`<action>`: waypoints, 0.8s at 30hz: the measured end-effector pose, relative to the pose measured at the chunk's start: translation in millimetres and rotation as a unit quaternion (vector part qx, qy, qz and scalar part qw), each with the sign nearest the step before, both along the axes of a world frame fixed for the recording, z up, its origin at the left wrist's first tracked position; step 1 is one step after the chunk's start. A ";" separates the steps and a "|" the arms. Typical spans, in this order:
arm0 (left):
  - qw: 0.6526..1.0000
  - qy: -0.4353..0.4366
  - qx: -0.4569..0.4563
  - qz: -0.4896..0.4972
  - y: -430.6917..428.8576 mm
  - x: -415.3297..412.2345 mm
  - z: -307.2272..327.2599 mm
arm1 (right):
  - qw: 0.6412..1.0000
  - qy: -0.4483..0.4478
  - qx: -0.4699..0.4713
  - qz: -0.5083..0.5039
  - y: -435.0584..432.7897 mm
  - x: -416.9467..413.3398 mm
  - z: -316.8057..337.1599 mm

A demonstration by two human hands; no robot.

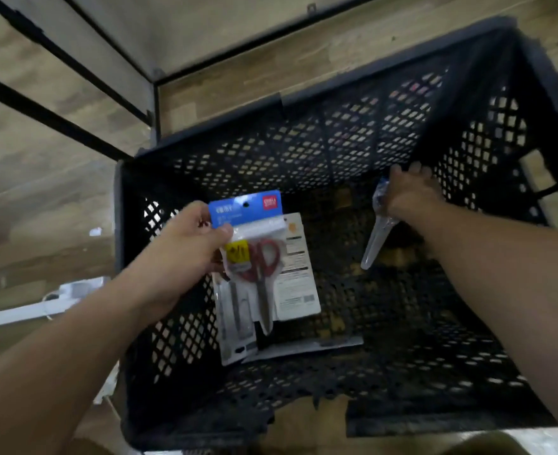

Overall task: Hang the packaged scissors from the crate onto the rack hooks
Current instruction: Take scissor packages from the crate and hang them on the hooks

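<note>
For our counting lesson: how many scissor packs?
5: red-handled pack, white-backed pack and grey pack in the left hand; clear pack in the right hand; flat pack on crate floor. Others possibly hidden.

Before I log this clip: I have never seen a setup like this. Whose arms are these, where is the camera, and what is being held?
There is no machine here. A person works with bare hands, and the single picture comes from a camera worn on the head, looking down. Below is a black mesh crate standing on a wood-patterned floor. The left hand grips several scissors packs near the blue header card; red handles show on the front one. The right hand, deeper in the crate, holds a clear pack seen edge-on. A flat grey pack seems to lie on the crate bottom. No rack hooks show.
</note>
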State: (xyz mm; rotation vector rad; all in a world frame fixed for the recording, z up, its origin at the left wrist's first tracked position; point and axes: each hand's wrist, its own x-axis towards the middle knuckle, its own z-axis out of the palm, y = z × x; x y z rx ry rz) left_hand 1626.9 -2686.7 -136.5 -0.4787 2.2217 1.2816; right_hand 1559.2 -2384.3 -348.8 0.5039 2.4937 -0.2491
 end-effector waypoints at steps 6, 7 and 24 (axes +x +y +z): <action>0.997 0.065 -0.023 0.023 -17.3 -18.8 15.5 | 0.993 -0.007 -0.098 0.063 -4.7 -17.7 23.9; 0.997 0.074 -0.032 0.020 -17.2 -20.7 15.6 | 0.988 0.002 -0.141 0.068 -9.5 -21.8 28.8; 0.995 0.073 -0.039 -0.062 6.2 -16.9 14.9 | 0.926 -0.196 -0.316 0.062 -50.1 -19.0 73.1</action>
